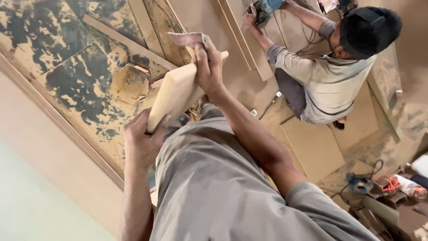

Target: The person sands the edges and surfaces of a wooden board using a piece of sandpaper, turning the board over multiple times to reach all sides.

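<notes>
A pale wooden board is held tilted in front of my body. My left hand grips its lower end. My right hand presses a folded sheet of sandpaper against the board's upper edge. Both arms reach out over my grey shirt, which fills the lower middle of the view.
Another person in a light shirt crouches at the upper right, both hands on a blue power tool over wooden strips. Flat boards lie on the dusty floor. A small blue tool with cords sits at right. Patchy dark flooring spreads left.
</notes>
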